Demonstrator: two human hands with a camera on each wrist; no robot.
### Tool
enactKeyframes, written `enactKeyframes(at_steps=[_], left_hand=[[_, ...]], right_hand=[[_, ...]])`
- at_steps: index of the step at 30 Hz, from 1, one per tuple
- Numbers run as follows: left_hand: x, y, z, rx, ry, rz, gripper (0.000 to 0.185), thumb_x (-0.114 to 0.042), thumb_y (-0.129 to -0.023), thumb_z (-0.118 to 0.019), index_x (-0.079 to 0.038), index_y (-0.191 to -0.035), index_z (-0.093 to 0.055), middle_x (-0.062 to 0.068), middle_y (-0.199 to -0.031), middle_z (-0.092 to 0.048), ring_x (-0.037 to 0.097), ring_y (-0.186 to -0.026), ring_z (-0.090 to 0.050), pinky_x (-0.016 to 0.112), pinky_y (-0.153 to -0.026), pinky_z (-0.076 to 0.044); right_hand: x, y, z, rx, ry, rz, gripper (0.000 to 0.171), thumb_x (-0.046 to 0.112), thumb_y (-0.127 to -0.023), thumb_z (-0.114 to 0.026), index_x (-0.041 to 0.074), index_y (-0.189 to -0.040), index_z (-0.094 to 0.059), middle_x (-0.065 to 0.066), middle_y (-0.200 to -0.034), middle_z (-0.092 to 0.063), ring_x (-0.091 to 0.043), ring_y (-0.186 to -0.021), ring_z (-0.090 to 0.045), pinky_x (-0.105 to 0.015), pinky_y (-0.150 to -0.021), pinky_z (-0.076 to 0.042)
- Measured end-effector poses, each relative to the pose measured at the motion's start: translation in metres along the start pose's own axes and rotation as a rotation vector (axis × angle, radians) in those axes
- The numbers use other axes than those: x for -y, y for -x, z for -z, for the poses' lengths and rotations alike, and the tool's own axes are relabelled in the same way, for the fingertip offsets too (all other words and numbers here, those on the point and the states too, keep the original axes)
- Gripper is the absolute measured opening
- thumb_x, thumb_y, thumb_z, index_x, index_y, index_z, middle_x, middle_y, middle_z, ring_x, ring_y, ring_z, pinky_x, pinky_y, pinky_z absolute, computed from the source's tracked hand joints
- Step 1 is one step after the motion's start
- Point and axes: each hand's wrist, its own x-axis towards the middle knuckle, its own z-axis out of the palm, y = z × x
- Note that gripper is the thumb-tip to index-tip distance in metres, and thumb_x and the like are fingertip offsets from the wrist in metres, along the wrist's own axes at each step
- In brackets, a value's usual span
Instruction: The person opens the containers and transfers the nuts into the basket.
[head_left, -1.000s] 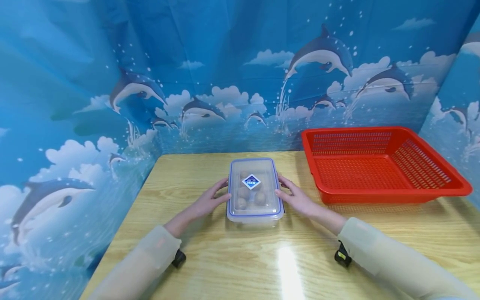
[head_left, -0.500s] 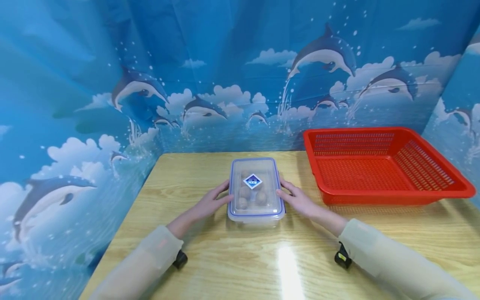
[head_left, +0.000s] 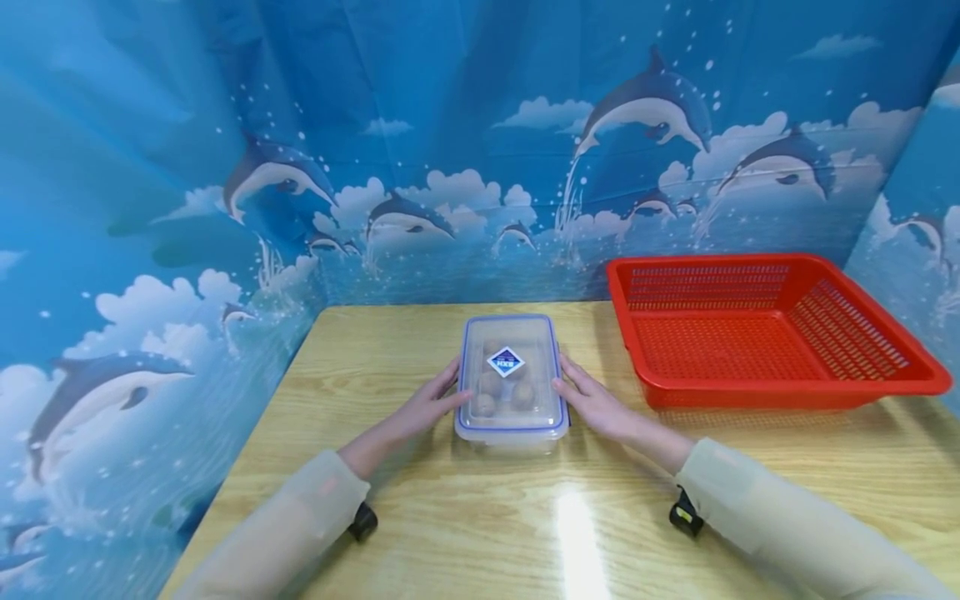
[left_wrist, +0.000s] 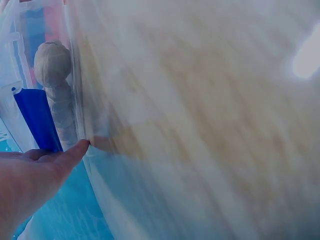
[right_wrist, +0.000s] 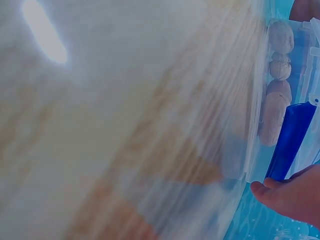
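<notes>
Since the earlier frame, the left hand [head_left: 420, 410] shifts its thumb slightly farther over the blue-rimmed lid [head_left: 510, 329]. We see the rectangular, translucent plastic box [head_left: 513, 447] flat on the wood-grained table [head_left: 405, 517], enclosing rounded, furrowed pieces [head_left: 522, 396]. On it and the right hand [head_left: 600, 407], thumb and fingers stand apart, touching the box's sides near smooth blue latches [right_wrist: 290, 140].

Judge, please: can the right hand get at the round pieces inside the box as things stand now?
Probably not: the right hand is at the side of the box, but the lid covers the round pieces and likely must come off first.
</notes>
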Motion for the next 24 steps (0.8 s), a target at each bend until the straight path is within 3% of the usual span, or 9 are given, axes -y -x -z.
enactKeyframes(at_steps=[10, 16, 24], left_hand=[[0.0017, -0.0007, 0.0004, 0.007, 0.027, -0.021, 0.069, -0.015, -0.101, -0.052, -0.007, -0.156, -0.011, 0.016, -0.159, -0.014, 0.033, -0.144, -0.016, 0.046, -0.114, -0.018], [0.0010, 0.0003, -0.0009, -0.003, 0.053, 0.003, 0.071, -0.015, -0.100, -0.053, -0.008, -0.156, -0.010, 0.017, -0.158, -0.016, 0.035, -0.143, -0.018, 0.050, -0.111, -0.024], [-0.0024, 0.0019, -0.0022, -0.035, 0.077, -0.009, 0.071, -0.014, -0.099, -0.054, -0.010, -0.156, -0.012, 0.019, -0.157, -0.020, 0.036, -0.143, -0.019, 0.051, -0.111, -0.023]], right_hand=[[0.0002, 0.0000, -0.0020, 0.016, 0.062, -0.002, 0.064, 0.028, -0.107, -0.035, -0.010, -0.150, -0.008, -0.027, -0.156, -0.004, -0.043, -0.143, -0.005, -0.053, -0.114, -0.006], [-0.0004, 0.0011, -0.0020, 0.023, 0.100, 0.002, 0.065, 0.030, -0.107, -0.033, -0.010, -0.150, -0.006, -0.027, -0.157, -0.001, -0.043, -0.143, -0.003, -0.053, -0.114, -0.006], [-0.0007, 0.0010, -0.0028, -0.055, 0.103, 0.040, 0.065, 0.030, -0.105, -0.040, -0.005, -0.152, -0.011, -0.028, -0.156, -0.009, -0.046, -0.142, -0.010, -0.058, -0.112, -0.009]])
